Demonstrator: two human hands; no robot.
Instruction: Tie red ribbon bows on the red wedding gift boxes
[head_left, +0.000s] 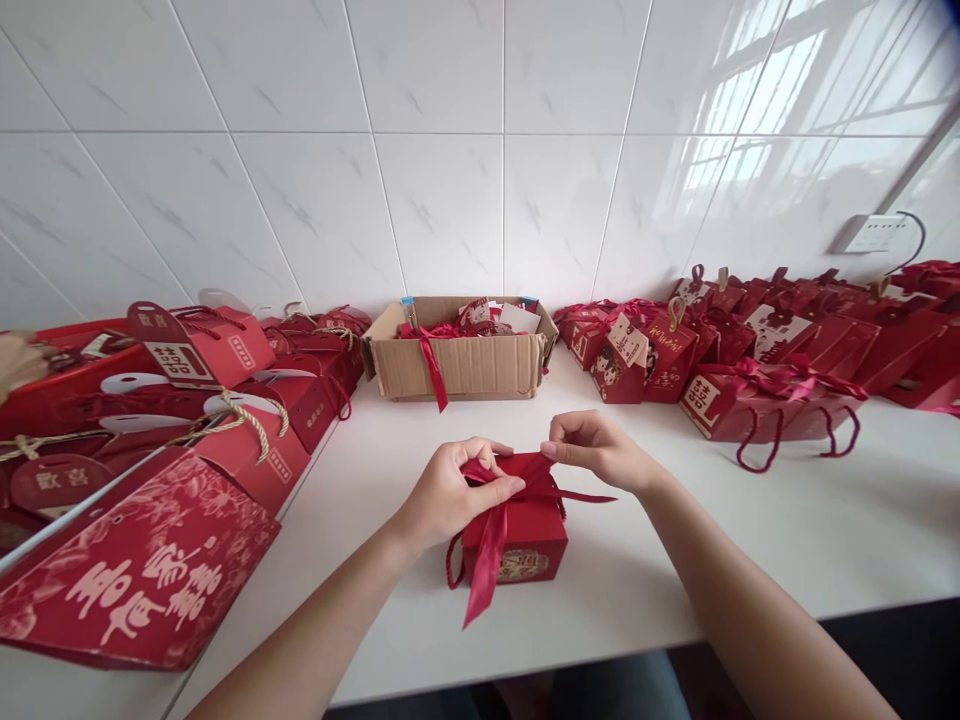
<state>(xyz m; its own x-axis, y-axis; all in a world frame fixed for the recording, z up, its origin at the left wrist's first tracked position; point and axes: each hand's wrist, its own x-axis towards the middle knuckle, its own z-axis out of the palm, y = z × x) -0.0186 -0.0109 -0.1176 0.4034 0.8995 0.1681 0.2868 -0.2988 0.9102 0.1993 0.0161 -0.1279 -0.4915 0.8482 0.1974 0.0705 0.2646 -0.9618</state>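
Observation:
A small red gift box (pixel 478 540) with a gold emblem on its front stands on the table before me. Across its top runs a dark red satin ribbon (pixel 491 560), looped there, one tail hanging down the front and another reaching out to the right. My left hand (pixel 457 492) is closed on the ribbon at the top left of the box, thumb lying over it. At the top right, my right hand (pixel 592 448) pinches part of the ribbon between thumb and forefinger. A cord handle hangs at the box's left side.
An open cardboard box (pixel 465 368) holding ribbons and cards stands against the tiled wall. Several red gift boxes (pixel 772 410) crowd the right side. Red bags and boxes (pixel 150 570) pile up on the left. The white table's (pixel 630 620) front edge is near me.

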